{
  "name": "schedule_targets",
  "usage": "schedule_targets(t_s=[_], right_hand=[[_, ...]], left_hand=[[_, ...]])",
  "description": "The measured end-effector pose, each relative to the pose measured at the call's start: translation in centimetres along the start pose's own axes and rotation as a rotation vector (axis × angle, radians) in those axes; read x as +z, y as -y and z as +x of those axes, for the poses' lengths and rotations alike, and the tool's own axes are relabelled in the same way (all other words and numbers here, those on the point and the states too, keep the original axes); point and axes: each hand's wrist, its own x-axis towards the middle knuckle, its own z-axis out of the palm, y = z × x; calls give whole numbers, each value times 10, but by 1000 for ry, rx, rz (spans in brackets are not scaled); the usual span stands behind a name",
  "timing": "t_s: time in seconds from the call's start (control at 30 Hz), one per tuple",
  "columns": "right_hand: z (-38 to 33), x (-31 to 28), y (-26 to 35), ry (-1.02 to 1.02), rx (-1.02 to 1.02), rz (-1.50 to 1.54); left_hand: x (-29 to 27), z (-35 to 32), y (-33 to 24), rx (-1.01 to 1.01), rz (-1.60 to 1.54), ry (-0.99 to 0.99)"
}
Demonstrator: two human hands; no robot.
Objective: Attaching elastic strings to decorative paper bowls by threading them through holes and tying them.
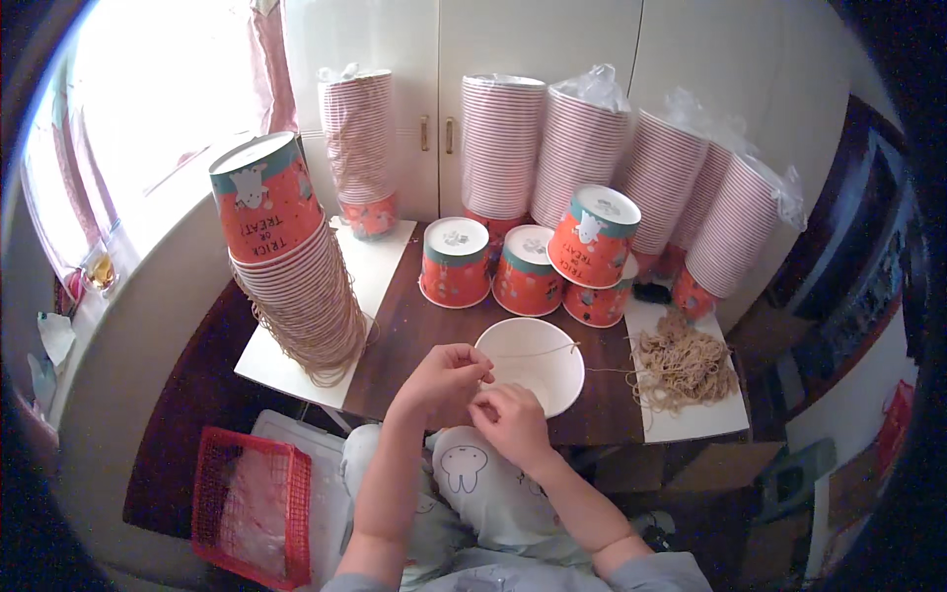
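An open paper bucket (547, 383), white inside, stands at the table's front edge. A thin tan cord (533, 354) crosses its mouth from a knot-like bit at the right rim to my left hand (452, 380). That hand is closed at the bucket's left rim, its fingertips pinching where the cord ends from view. Just below and to the right, my right hand (513, 419) is also closed, thumb and fingers together in front of the near rim. Whatever lies between its fingertips is too small to make out.
A tangled heap of tan cord (683, 365) lies on a white board at right. Upside-down orange buckets (457, 276) stand behind. A tall bucket stack (281, 242) with cords leans at left; several wrapped stacks (503, 148) line the cabinet. A red basket (202, 493) sits low left.
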Motion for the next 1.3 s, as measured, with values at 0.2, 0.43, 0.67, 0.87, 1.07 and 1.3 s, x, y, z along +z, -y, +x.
schedule_targets(t_s=[0.2, 0.43, 0.67, 0.87, 1.07, 1.3], right_hand=[[9, 0, -5, 92, 41, -64], [36, -15, -27, 48, 13, -10], [43, -8, -31, 239, 129, 168], [41, -6, -33, 207, 48, 104], [43, -8, -35, 194, 117, 171], [43, -9, -34, 222, 212, 214]], left_hand=[[-11, -1, 5, 66, 167, -47], [-14, -1, 6, 101, 209, -21], [-16, 2, 12, 156, 220, -75], [-20, 1, 16, 128, 174, -123], [-23, -3, 15, 152, 648, -136], [-15, -5, 11, 90, 867, -227]])
